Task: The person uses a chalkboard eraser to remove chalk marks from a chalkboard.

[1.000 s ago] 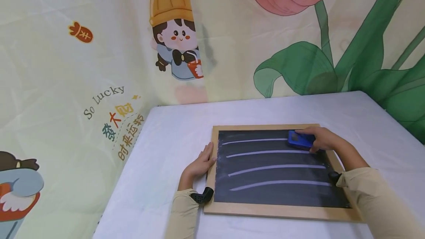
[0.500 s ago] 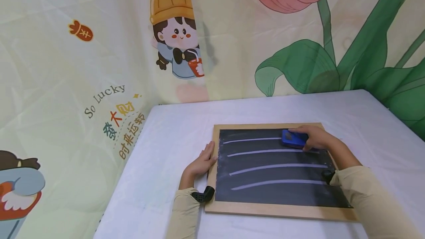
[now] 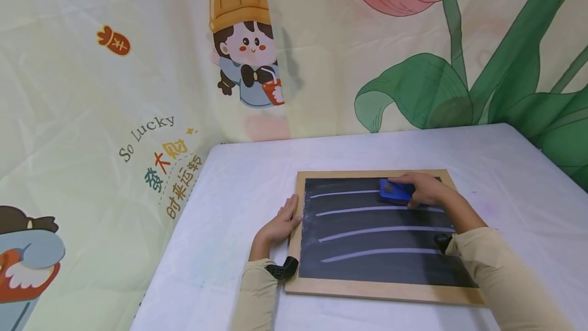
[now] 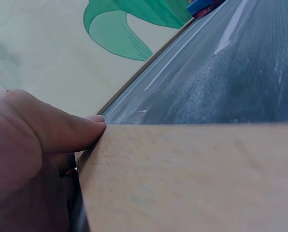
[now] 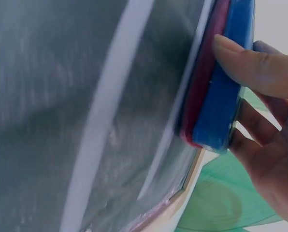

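Observation:
A chalkboard (image 3: 367, 269) with a light wooden frame lies flat on the table, crossed by several pale purple strokes (image 3: 390, 228). My right hand (image 3: 424, 189) holds a blue eraser (image 3: 389, 191) on the upper part of the board. In the right wrist view its thumb (image 5: 255, 67) lies along one side of the eraser, other fingers opposite, and the red felt faces the board. The top stroke meets the eraser's left end. My left hand (image 3: 277, 225) rests at the frame's left edge with straight fingers; its thumb (image 4: 71, 131) touches the rim in the left wrist view.
A white cloth covers the table (image 3: 248, 183). Behind and to the left hangs a printed curtain (image 3: 317, 65) with a tulip, cartoon figures and lettering. Black cameras sit on the left wrist (image 3: 282, 268) and the right wrist (image 3: 443, 242).
My right hand has slid left along the top stroke with the eraser, which covers a part further left. My left hand stays at the frame. The head view has shifted slightly.

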`<state>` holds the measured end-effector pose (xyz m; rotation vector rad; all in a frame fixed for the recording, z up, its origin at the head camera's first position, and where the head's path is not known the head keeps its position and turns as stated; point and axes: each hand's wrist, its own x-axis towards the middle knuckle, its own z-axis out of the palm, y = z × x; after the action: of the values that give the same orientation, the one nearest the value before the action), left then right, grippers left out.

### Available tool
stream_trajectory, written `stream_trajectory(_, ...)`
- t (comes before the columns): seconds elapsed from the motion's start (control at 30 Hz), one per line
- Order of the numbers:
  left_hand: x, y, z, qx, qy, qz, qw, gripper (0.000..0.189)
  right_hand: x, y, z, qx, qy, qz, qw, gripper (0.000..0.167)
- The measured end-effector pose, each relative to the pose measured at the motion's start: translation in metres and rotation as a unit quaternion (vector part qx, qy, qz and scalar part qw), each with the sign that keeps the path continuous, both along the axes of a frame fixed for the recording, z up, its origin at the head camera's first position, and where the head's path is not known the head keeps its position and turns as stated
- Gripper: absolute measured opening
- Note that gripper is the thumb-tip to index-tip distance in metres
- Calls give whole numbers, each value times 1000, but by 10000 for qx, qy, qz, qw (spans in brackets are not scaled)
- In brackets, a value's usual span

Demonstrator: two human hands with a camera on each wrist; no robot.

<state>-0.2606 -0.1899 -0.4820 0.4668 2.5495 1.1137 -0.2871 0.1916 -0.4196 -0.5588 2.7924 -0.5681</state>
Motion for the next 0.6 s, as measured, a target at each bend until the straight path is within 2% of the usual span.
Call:
stream_trajectory(0.3, 0, 1, 3, -144, -82, 54, 9998, 62, -4, -17, -2, -81, 42, 115, 9999, 77)
stream_trajectory(0.6, 1, 2, 3, -67, -119, 125, 9998, 62, -7, -35, -2, -138, 22, 210, 9997, 76)
